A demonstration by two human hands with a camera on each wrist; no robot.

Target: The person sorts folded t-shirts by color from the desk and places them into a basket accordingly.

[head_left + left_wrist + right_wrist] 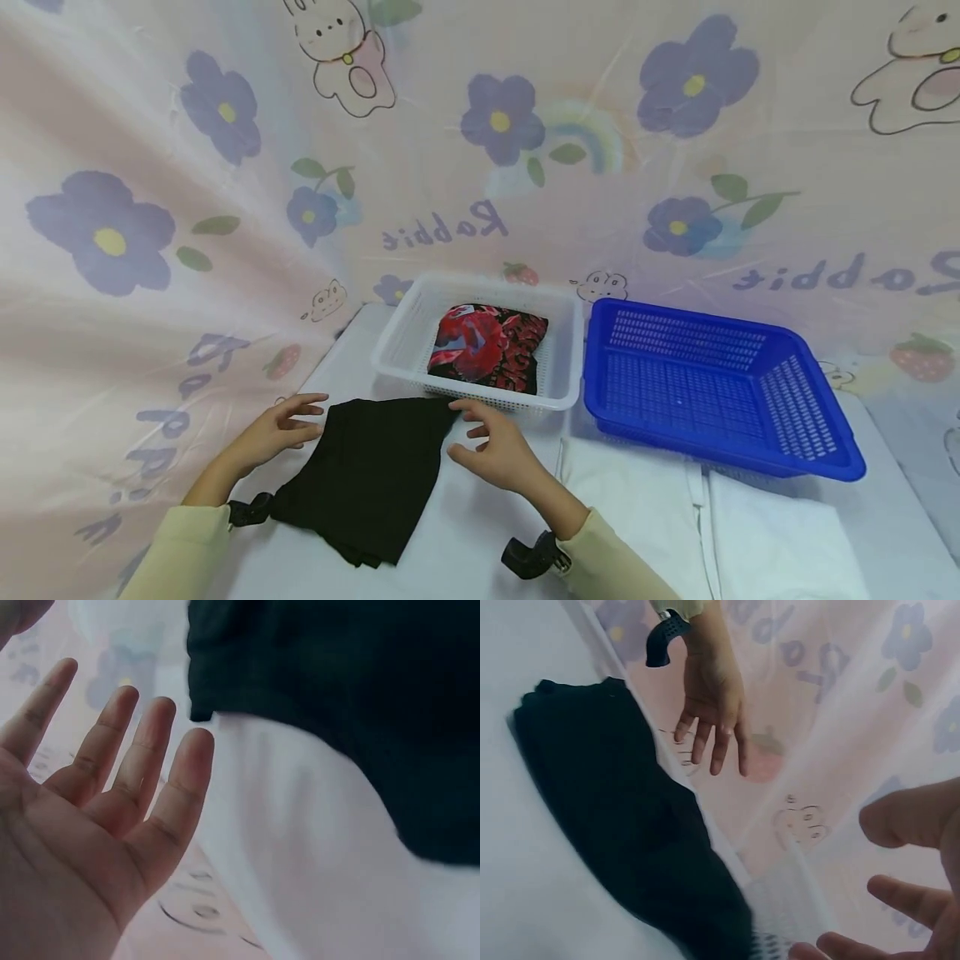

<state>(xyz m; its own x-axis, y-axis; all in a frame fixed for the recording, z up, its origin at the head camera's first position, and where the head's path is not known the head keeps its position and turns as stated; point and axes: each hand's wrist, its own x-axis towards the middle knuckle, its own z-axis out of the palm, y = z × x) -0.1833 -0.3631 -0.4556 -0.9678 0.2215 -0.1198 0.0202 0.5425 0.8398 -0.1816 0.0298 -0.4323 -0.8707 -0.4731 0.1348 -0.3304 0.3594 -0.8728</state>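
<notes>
A black folded garment (pixel 378 475) lies on the white table in front of the white basket, its far edge by the basket's near side. My left hand (pixel 273 433) is just left of its far left corner, and the left wrist view shows the fingers spread apart from the cloth. Near the far right corner is my right hand (pixel 491 446), fingers loosely bent; nothing is held in it. In the right wrist view the black garment (pixel 622 810) spreads flat, with my left hand (pixel 716 712) beyond it. A black garment with a red print (pixel 487 346) lies inside the white basket (pixel 390 350).
A blue basket (pixel 675 392) stands to the right of the white one. Nearer than it, white folded cloths (pixel 780 533) lie on the table (pixel 480 550). A printed curtain (pixel 420 167) hangs behind the baskets and along the left side.
</notes>
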